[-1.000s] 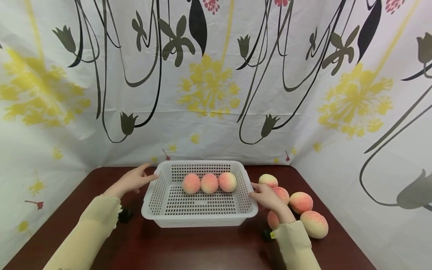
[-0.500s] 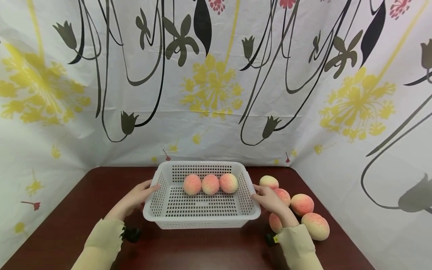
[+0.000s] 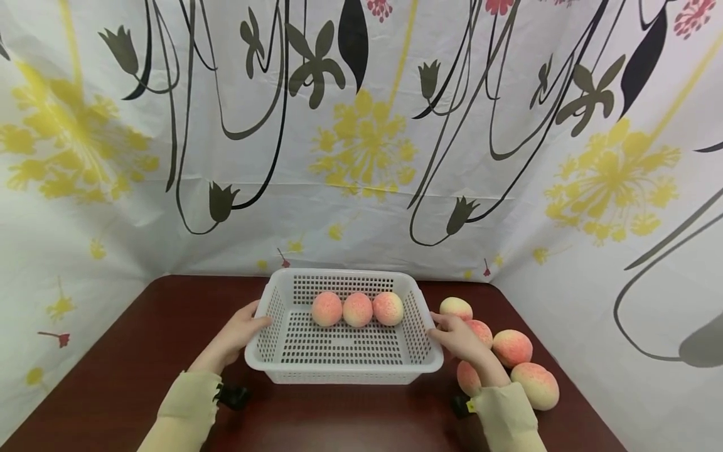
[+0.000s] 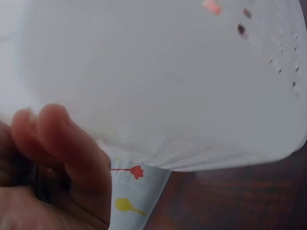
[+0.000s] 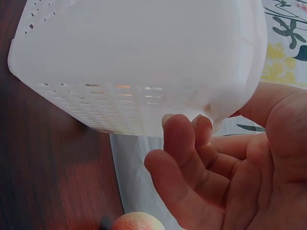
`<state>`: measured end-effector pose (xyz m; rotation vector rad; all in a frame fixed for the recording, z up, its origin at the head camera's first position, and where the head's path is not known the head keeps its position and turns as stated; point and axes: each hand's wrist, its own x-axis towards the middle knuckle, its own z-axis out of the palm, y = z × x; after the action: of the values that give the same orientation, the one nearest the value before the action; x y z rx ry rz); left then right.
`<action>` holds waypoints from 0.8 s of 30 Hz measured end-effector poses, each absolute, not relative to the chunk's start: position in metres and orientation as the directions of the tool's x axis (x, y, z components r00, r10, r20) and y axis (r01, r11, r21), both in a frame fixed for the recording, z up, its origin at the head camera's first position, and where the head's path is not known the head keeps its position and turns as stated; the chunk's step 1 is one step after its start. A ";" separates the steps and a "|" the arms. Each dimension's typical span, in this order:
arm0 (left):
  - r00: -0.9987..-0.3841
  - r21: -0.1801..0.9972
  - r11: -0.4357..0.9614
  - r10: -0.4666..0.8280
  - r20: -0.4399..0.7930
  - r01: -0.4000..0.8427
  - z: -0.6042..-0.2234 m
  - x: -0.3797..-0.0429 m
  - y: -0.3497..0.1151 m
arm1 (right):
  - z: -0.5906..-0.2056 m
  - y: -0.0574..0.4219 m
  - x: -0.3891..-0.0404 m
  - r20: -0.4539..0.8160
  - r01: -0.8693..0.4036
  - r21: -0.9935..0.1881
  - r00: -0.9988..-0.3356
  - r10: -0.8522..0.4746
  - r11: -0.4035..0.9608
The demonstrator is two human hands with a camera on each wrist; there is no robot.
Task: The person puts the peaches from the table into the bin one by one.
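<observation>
A white perforated plastic basket (image 3: 344,368) sits in the middle of the dark red table, with three pink-and-yellow peaches in a row inside it: the left peach (image 3: 327,309), the middle peach (image 3: 358,309) and the right peach (image 3: 388,309). My left hand (image 3: 240,329) grips the basket's left rim, thumb on top; in the left wrist view its fingers (image 4: 72,139) curl beneath the rim. On the opposite side my right hand (image 3: 459,339) holds the right rim. The right wrist view shows its bent fingers (image 5: 180,148) under the edge. Whether the basket's base touches the table cannot be told.
Several more peaches (image 3: 512,348) lie on the table (image 3: 339,420) beside and behind the right forearm. A white flower-printed cloth (image 3: 361,232) hangs along the table's back and sides. A dark wrist device (image 3: 233,397) shows under the left sleeve.
My left hand has come down from just above the basket's left rim and now grips it. The right hand stays at the right rim. The head view has shifted slightly.
</observation>
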<state>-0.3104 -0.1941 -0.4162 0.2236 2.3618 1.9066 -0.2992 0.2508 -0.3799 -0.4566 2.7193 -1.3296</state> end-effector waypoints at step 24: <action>-0.982 0.974 0.219 0.189 0.012 0.054 -0.417 -0.308 -0.196 | -0.362 0.257 -0.298 0.015 -0.186 -0.703 -0.969 -0.248 0.686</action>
<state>-0.3078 -0.1963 -0.4166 0.2373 2.3647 1.8833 -0.2979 0.2568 -0.3618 -0.3623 2.8099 -1.1577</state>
